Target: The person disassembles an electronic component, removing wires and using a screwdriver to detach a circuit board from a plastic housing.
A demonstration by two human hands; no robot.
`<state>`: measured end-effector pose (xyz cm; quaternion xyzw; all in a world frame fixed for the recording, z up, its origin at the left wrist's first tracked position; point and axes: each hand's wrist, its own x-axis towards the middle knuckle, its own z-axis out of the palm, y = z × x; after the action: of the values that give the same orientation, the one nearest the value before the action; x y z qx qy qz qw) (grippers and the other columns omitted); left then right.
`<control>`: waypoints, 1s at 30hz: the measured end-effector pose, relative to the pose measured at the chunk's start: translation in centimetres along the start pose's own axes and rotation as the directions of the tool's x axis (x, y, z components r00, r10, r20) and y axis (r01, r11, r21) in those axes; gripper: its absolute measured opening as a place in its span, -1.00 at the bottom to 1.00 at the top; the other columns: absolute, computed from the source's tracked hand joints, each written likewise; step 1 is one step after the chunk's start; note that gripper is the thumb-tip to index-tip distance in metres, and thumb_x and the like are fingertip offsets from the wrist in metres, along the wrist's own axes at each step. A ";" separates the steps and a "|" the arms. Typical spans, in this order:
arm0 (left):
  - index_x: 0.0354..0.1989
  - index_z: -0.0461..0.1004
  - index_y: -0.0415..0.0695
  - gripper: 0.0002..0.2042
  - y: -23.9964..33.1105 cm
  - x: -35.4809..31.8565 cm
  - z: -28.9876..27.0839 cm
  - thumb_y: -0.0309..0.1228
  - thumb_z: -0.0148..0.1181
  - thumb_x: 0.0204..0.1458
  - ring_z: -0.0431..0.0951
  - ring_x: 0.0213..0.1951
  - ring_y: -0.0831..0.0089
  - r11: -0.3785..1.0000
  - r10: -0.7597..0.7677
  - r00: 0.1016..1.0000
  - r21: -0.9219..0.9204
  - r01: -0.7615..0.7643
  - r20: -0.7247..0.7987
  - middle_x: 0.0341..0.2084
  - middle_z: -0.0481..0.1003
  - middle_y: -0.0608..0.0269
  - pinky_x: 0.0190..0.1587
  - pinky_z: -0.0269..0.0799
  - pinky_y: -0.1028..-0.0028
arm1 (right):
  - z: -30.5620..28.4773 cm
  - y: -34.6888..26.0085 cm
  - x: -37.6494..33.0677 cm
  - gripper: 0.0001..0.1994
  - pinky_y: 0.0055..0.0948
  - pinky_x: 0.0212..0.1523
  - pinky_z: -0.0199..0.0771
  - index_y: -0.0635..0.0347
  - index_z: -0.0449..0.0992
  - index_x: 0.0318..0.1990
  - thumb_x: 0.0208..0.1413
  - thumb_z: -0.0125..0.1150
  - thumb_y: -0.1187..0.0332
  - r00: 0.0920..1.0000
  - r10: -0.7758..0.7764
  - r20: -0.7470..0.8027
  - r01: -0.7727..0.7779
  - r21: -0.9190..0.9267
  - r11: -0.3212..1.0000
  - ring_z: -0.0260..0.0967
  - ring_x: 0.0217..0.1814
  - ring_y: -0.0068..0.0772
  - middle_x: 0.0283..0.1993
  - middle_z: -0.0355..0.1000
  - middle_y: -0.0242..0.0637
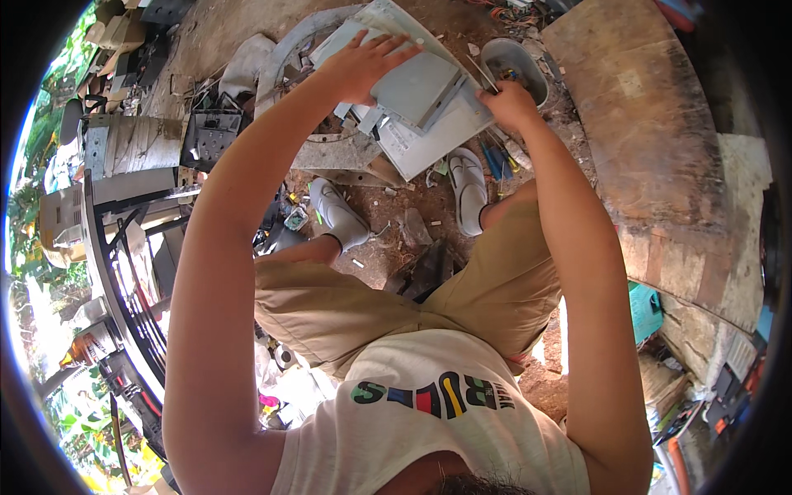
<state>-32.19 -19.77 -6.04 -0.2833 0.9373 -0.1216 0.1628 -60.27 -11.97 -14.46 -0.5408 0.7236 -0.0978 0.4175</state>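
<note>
Littered brown dirt floor [206, 51]; worn wooden board [648, 107] at right; bright daylight, green foliage [51, 136] along left edge.

A white cotton-like short-sleeved T-shirt [429, 433] bears multicoloured block lettering [437, 398]; below are loose khaki-tan fabric shorts [500, 276] and pale grey, round-toed shoes [468, 190].

Looks steeply down from head height through a wide fisheye, taking in shirt [429, 429] close by at the lower edge, left hand [369, 66] and right hand [510, 106] farther off near the top.

Case [422, 89] beyond shoes [468, 190], bucket [530, 63] to its right, board [635, 124] farther right
</note>
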 end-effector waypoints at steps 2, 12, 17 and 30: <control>0.45 -0.07 0.19 0.13 0.3 -1.3 0.1 -0.22 0.58 -0.36 0.18 0.36 0.19 0.986 -0.114 0.990 -0.128 0.104 -0.078 0.39 0.10 0.19 0.36 0.14 0.07 | 0.3 0.9 0.5 -0.31 -0.21 0.23 0.35 0.30 0.38 0.24 0.09 0.21 -0.05 0.998 0.002 -0.068 -0.003 -0.016 1.000 0.36 0.25 0.00 0.22 0.37 0.10; 0.17 0.38 -0.19 -0.35 8.4 -11.3 6.3 -0.08 0.34 -0.07 0.37 0.18 -0.06 0.316 -0.658 0.716 -0.777 0.544 0.234 0.14 0.37 -0.19 0.21 0.32 0.16 | 2.1 -7.8 -4.6 -0.36 -0.17 0.06 0.40 0.32 0.44 -0.14 -0.06 0.33 -0.16 0.804 -0.467 -0.369 0.374 -0.297 0.879 0.38 0.04 0.04 -0.10 0.43 0.02; 0.19 0.36 -0.25 -0.33 12.5 -10.2 7.0 -0.12 0.33 -0.07 0.25 0.26 -0.16 0.354 -0.703 0.702 -0.798 0.488 0.118 0.23 0.24 -0.28 0.29 0.19 0.10 | 5.6 -13.9 -4.1 -0.18 -0.10 0.18 0.33 0.33 0.37 0.02 -0.19 0.40 -0.24 0.853 -0.497 -0.158 0.370 -0.489 0.790 0.27 0.23 0.04 0.11 0.33 0.06; 0.13 0.34 -0.33 -0.50 4.7 -11.3 12.0 -0.28 0.16 0.06 0.60 -0.12 0.10 -0.277 -0.846 0.339 -0.883 0.379 0.411 -0.08 0.55 -0.07 -0.06 0.52 0.25 | 4.9 -18.0 0.0 0.00 -0.21 0.15 0.39 0.52 0.33 0.07 -0.39 0.51 -0.20 0.912 -0.383 -0.146 0.263 -0.507 0.821 0.34 0.18 0.02 0.13 0.34 0.14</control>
<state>-21.17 -11.15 -15.92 -0.7383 0.4832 0.3392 -0.3260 -44.23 -17.60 -6.90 -0.7261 0.6674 -0.0515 0.1572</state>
